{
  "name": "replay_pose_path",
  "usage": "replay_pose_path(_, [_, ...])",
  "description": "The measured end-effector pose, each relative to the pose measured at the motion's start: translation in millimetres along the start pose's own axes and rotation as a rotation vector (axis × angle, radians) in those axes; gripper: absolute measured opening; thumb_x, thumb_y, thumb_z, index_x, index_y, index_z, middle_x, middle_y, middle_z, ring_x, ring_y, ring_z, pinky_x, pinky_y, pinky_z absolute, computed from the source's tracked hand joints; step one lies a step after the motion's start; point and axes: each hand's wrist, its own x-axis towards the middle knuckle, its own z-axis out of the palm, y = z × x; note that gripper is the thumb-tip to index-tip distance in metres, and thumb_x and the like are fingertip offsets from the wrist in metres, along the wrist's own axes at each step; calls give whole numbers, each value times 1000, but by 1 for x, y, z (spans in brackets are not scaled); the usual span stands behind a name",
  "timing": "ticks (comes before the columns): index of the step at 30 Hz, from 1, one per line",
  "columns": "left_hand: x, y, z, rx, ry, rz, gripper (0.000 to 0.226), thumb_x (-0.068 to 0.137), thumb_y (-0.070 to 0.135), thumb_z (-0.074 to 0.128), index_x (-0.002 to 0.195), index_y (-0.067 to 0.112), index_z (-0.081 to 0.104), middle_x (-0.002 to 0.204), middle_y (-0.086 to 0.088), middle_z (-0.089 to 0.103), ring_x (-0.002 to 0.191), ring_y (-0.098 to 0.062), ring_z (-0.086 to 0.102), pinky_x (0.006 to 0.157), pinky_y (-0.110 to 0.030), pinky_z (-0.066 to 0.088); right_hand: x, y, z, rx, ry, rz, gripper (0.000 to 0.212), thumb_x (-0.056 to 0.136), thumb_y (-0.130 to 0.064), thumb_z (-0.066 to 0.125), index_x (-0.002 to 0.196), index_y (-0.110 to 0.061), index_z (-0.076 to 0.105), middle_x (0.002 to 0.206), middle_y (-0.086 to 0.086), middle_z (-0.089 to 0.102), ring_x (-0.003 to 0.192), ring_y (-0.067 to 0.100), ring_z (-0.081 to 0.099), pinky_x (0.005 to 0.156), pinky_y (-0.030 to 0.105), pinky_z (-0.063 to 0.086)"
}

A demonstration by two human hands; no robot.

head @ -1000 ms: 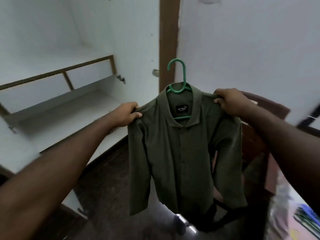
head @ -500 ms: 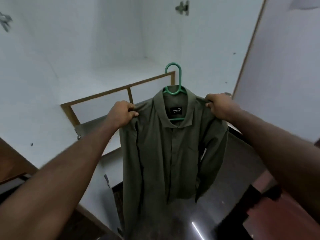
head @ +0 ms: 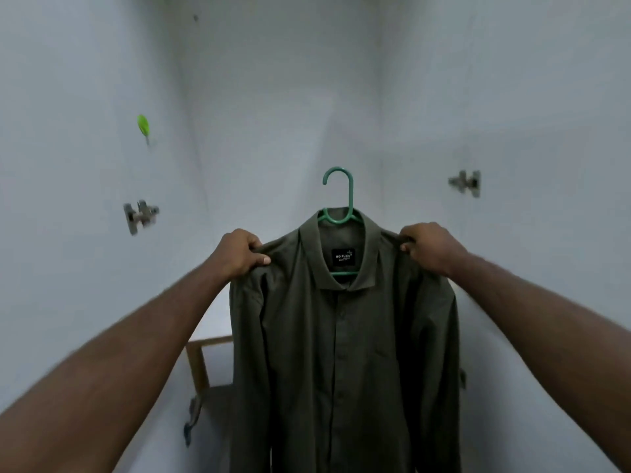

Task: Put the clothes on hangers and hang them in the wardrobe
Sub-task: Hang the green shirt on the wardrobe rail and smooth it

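Between the two sets of curled fingers hangs one dark olive-green long-sleeved button-up shirt [head: 345, 353], its front facing the camera, collar spread, a black neck label with white lettering showing inside, sleeves drooping straight down. It sits on one teal green plastic hanger [head: 338, 206], whose hook rises upright above the collar, free of any rail. The left hand [head: 239, 254] pinches the shirt's shoulder seam, thumb in front of the cloth and fingers clenched over the top. The right hand [head: 426, 247] grips the opposite shoulder the same way. Both arms reach forward, held up before the white wardrobe interior [head: 307, 97]. Beyond the fingers, two metal door hinges [head: 140, 215] sit on the side walls, one each side. One small bright green tag [head: 143, 125] sits above the left fingers.
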Motion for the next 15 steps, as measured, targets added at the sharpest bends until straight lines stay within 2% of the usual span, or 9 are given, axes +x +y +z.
replay_pose_path(5, [51, 29, -69, -25, 111, 28, 14, 82, 21, 76, 75, 13, 67, 82, -8, 70, 77, -19, 61, 72, -31, 46, 99, -8, -25, 100, 101, -105, 13, 92, -15, 59, 98, -14, 71, 101, 9, 70, 95, 29, 61, 84, 37, 50])
replay_pose_path(8, [71, 40, -105, 73, 236, 59, 20, 87, 25, 70, 72, 16, 61, 75, -2, 63, 73, -17, 56, 61, -27, 39, 148, -22, -34, 143, 158, -175, 12, 92, -14, 59, 97, -13, 69, 100, 10, 69, 95, 30, 61, 79, 34, 47])
replay_pose_path(11, [87, 42, -130, 162, 370, 103, 24, 92, 26, 64, 70, 20, 54, 71, 1, 57, 73, -20, 53, 59, -29, 34, 189, -41, -40, 175, 208, -228, 13, 92, -13, 58, 99, -12, 69, 100, 11, 69, 93, 29, 60, 75, 31, 42])
replay_pose_path(15, [108, 37, -157, 245, 558, 136, 22, 90, 31, 65, 71, 25, 55, 78, 0, 61, 79, -22, 57, 68, -32, 41, 231, -66, -44, 197, 268, -264, 18, 91, -13, 58, 105, -13, 70, 105, 12, 69, 98, 30, 61, 81, 33, 47])
